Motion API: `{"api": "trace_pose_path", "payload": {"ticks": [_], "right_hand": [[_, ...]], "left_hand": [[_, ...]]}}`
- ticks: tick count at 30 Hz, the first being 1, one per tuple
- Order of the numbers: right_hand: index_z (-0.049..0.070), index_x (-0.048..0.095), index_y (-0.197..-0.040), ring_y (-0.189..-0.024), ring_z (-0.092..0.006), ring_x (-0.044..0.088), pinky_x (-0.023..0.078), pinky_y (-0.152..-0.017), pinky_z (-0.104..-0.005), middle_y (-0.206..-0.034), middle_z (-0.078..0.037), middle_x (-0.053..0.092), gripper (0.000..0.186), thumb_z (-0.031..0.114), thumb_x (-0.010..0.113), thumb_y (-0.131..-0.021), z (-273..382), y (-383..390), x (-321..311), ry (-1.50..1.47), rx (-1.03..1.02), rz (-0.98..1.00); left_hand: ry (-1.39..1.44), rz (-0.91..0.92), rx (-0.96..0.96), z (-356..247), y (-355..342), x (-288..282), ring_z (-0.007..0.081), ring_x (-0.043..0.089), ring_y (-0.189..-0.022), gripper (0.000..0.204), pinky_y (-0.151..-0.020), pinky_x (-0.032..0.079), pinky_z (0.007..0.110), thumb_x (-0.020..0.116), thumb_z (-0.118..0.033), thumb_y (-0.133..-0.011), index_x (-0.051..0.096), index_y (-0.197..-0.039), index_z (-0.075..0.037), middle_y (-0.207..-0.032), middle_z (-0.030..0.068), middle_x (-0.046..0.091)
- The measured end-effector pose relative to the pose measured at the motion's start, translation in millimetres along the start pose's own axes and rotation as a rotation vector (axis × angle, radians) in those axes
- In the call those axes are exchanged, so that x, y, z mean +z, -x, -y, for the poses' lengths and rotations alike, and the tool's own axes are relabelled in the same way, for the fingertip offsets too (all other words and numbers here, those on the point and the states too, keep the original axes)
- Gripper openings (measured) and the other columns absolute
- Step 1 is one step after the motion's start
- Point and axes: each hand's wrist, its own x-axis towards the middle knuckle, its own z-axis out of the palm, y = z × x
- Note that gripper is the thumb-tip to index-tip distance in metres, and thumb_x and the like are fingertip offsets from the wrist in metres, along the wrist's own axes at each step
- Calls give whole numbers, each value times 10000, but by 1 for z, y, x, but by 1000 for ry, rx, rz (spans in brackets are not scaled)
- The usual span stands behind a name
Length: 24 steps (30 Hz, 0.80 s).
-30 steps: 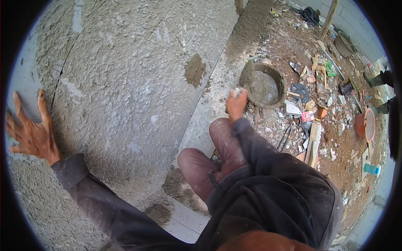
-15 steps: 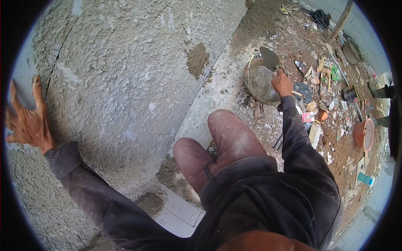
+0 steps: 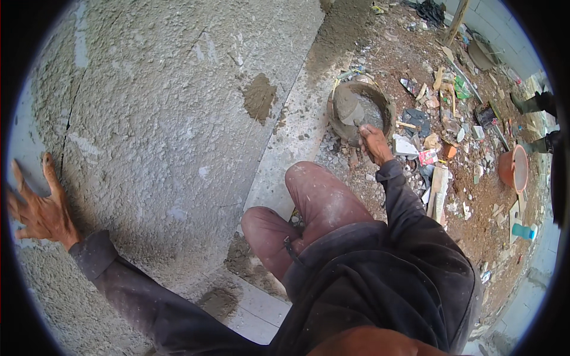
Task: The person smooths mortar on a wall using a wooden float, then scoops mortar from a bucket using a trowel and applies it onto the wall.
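Note:
My left hand [image 3: 44, 212] lies with fingers spread against the wall [image 3: 160, 118], which carries rough grey mortar. My right hand [image 3: 375, 144] is closed around the handle of a trowel, its blade loaded with wet mortar [image 3: 349, 110]. The trowel is over the round mortar tub [image 3: 389, 113], inside its rim. Wet mortar smears the tub's inner side. A darker damp patch [image 3: 259, 98] of mortar marks the wall to the left of the tub.
Rubble, broken wood and scraps [image 3: 436, 113] litter the soil right of the tub. Farther right stand an orange bucket [image 3: 514, 169] and a blue-green bottle [image 3: 523, 231]. Another person's boots [image 3: 531, 145] show at the right edge. A pale ledge [image 3: 291, 139] runs along the wall's foot.
My right hand has brought the trowel down and left into the tub; its blade was raised above the far rim before. My left hand stays spread on the wall.

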Motion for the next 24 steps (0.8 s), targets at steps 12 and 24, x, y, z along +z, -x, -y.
{"api": "trace_pose_path", "payload": {"ticks": [12, 24], "right_hand": [[49, 511, -1243, -647, -119, 639, 514, -521, -285, -1007, -91, 646, 240, 76, 656, -1054, 13, -50, 272, 615, -719, -1042], [116, 676, -1281, -1097, -482, 730, 565, -951, -578, -1148, -258, 762, 353, 327, 661, -998, 44, -40, -24, 1178, -252, -401]], "left_hand": [[445, -128, -90, -28, -14, -30, 309, 448, -1542, 747, -1157, 293, 735, 668, -839, -895, 556, -1559, -516, -1626, 72, 539], [-37, -25, 60, 5, -5, -12, 264, 671, -1298, 724, -1052, 490, 510, 658, -836, -909, 677, -1491, -407, -1388, 29, 734]]}}
